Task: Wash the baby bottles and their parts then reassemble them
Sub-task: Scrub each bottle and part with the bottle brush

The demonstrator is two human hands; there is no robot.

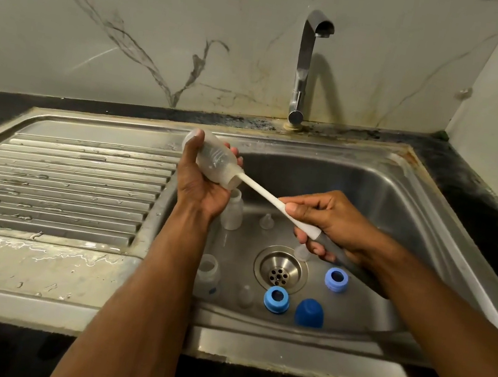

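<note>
Holding a clear plastic baby bottle [213, 160] tilted over the sink's left edge, our left hand [200, 185] has its fingers and thumb curled round the body, mouth pointing down and to the right. Our right hand [325, 221] grips the bottle brush [267, 196] where the white stem meets the grey handle; the bristle end is inside the bottle, showing only faintly through the cloudy wall.

Below our hands, in the steel sink basin [399, 218], a second clear bottle [232, 210] stands upright beneath our left wrist and a third bottle [208, 274] stands by the near left wall. Two light-blue ring collars [277, 298] [336, 279] and a dark blue domed cap [309, 312] sit near the drain [281, 270]. Small translucent nipples [266, 222] are hard to make out against the wet metal. The ribbed drainboard [62, 185] lies to the left, beaded with water. A chrome tap [304, 66] rises against the veined marble wall [136, 24].
</note>
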